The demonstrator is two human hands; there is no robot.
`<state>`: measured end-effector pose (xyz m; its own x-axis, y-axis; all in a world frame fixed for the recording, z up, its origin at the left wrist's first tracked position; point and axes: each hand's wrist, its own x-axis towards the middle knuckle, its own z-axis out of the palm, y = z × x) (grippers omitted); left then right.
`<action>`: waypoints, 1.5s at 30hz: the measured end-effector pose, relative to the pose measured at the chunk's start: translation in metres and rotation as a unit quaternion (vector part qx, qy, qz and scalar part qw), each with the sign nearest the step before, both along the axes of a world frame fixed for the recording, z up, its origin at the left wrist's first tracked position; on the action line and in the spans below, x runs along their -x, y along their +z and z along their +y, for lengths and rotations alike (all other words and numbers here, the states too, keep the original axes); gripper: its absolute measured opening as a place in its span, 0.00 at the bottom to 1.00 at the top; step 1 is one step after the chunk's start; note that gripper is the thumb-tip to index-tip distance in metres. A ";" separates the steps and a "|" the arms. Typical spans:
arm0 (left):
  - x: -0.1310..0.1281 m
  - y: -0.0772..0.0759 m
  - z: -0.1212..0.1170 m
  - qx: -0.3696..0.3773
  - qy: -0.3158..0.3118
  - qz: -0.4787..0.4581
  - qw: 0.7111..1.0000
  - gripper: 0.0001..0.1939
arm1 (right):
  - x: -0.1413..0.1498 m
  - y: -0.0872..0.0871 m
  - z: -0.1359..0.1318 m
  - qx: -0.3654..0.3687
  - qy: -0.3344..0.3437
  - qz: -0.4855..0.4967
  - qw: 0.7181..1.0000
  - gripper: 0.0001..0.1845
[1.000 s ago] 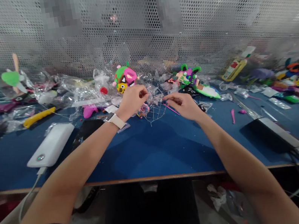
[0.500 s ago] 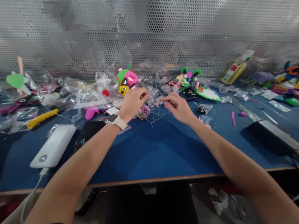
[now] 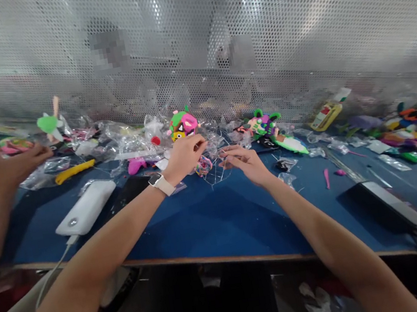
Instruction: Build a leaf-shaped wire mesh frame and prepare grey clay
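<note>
My left hand, with a watch on its wrist, has its fingertips pinched together; whatever is between them is too small to make out. Just beneath it is a small multicoloured, speckled bundle. My right hand pinches at the edge of a net of thin pale wires or threads, which spreads between my two hands over the blue table. Behind my left hand stands a colourful clay-like mask in green, pink and yellow.
At left, a co-worker's hand reaches over clear wrappers. Nearby lie a white power bank with cable and a yellow stick. On the right are a green-eared figure, a glue bottle and a black box. A perforated metal screen stands behind.
The view has tilted up slightly, so things sit lower. My hands stay close together over the thin wires. The co-worker's hand has come further in from the left.
</note>
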<state>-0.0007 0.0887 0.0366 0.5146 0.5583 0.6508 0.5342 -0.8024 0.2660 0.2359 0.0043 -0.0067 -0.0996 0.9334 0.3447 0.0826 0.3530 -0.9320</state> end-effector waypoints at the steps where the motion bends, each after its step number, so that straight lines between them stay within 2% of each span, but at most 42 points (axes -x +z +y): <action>1: 0.005 -0.001 -0.002 -0.003 -0.001 0.003 1.000 0.10 | 0.005 0.002 -0.003 0.010 0.014 0.010 1.000 0.19; 4: 0.018 -0.012 -0.007 -0.009 -0.001 0.014 1.000 0.10 | 0.016 0.006 -0.010 0.043 0.039 0.014 0.998 0.19; 9: 0.028 -0.028 -0.008 0.014 0.002 -0.012 1.000 0.07 | 0.023 0.002 -0.011 0.069 0.025 0.033 0.997 0.20; 14: 0.025 -0.024 -0.013 0.007 -0.027 -0.038 0.999 0.07 | 0.028 -0.006 -0.008 0.057 0.013 0.084 0.995 0.19; 19: 0.020 -0.016 -0.024 0.076 -0.027 -0.136 0.987 0.02 | 0.035 -0.004 -0.009 0.053 -0.019 0.134 0.989 0.22; 25: 0.019 -0.016 -0.028 0.071 -0.047 -0.069 0.994 0.05 | 0.031 0.003 -0.012 0.078 -0.025 0.156 0.984 0.22; 27: 0.021 -0.014 -0.028 0.048 -0.062 -0.051 0.996 0.06 | 0.027 0.005 -0.013 0.052 -0.024 0.128 0.990 0.20; 31: 0.022 -0.005 -0.034 0.003 -0.124 -0.028 0.992 0.07 | 0.018 0.009 -0.016 -0.022 -0.025 0.013 0.999 0.16; 34: 0.018 0.001 -0.045 -0.008 -0.160 0.014 0.987 0.10 | 0.017 0.017 -0.022 -0.082 -0.042 -0.055 0.994 0.11; 37: 0.011 0.003 -0.059 -0.021 -0.164 0.020 0.986 0.10 | 0.021 0.028 -0.032 -0.158 -0.063 -0.108 0.979 0.05; 41: 0.005 -0.001 -0.071 -0.026 -0.148 -0.022 0.988 0.11 | 0.030 0.036 -0.043 -0.202 -0.105 -0.103 0.968 0.03; 45: 0.002 -0.005 -0.074 -0.010 -0.145 -0.052 0.988 0.12 | 0.037 0.034 -0.046 -0.175 -0.100 -0.038 0.979 0.03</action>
<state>-0.0030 0.0142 0.0315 0.5803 0.3843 0.7181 0.2522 -0.9231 0.2903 0.1984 -0.0419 0.0277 0.0357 0.7625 0.6460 0.2463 0.6198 -0.7451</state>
